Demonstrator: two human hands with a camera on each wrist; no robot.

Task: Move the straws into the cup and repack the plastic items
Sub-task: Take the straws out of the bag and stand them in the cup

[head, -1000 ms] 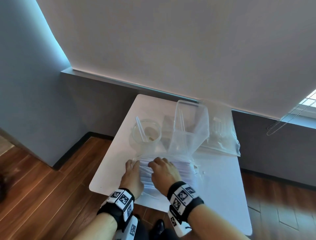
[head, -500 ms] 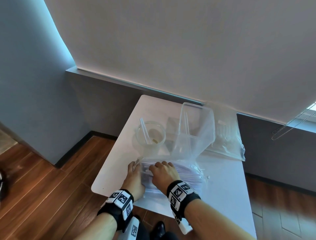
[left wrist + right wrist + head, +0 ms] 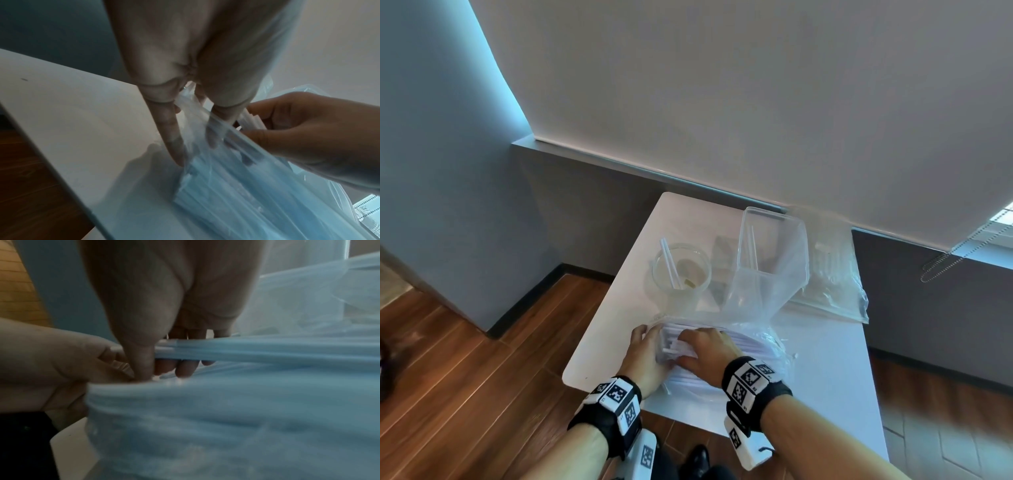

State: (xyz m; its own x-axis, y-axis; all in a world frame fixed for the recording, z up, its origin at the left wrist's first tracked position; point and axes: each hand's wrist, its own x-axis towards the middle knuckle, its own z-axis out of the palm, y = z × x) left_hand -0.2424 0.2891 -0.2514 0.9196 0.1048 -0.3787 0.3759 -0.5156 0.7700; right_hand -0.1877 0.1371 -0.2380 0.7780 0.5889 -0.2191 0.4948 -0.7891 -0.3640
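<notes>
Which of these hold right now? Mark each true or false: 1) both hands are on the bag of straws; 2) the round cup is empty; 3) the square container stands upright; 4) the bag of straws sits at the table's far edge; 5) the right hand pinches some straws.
1) True: left hand and right hand are on the bag of straws.
2) False: the round cup already holds a straw.
3) True: the square container stands upright.
4) False: it lies at the near edge of the table.
5) True, per the right wrist view: its fingers curl round a few straws.
</notes>
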